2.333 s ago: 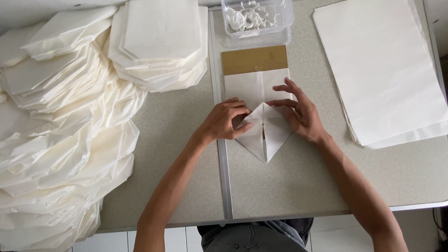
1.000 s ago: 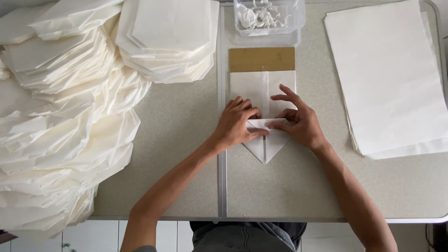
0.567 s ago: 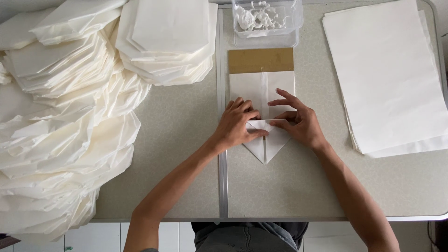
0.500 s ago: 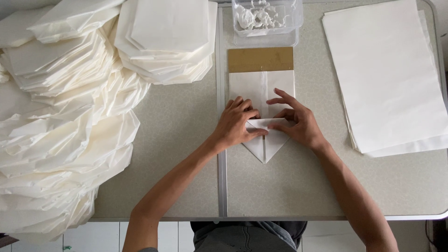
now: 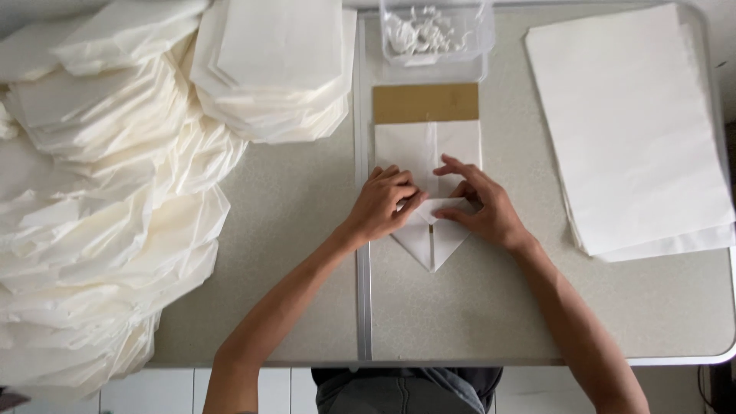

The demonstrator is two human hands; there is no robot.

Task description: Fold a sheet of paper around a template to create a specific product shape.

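Observation:
A white paper sheet (image 5: 429, 157) lies folded on the grey table (image 5: 291, 253), its lower end shaped into a downward point. A brown cardboard strip (image 5: 425, 103) shows at its upper end. My left hand (image 5: 382, 203) presses on the left side of the fold with bent fingers. My right hand (image 5: 479, 203) rests on the right side, its fingers spread over a small folded flap. Both hands pinch and hold the paper against the table.
A flat stack of white sheets (image 5: 632, 126) lies at the right. Heaps of folded white paper bags (image 5: 100, 199) fill the left, and a neater stack (image 5: 276, 69) sits at top centre. A clear plastic box (image 5: 435, 32) of small white pieces stands behind the cardboard strip.
The two lower corners were folded into a point, then a flap was folded across it. My hands have barely moved in the last second.

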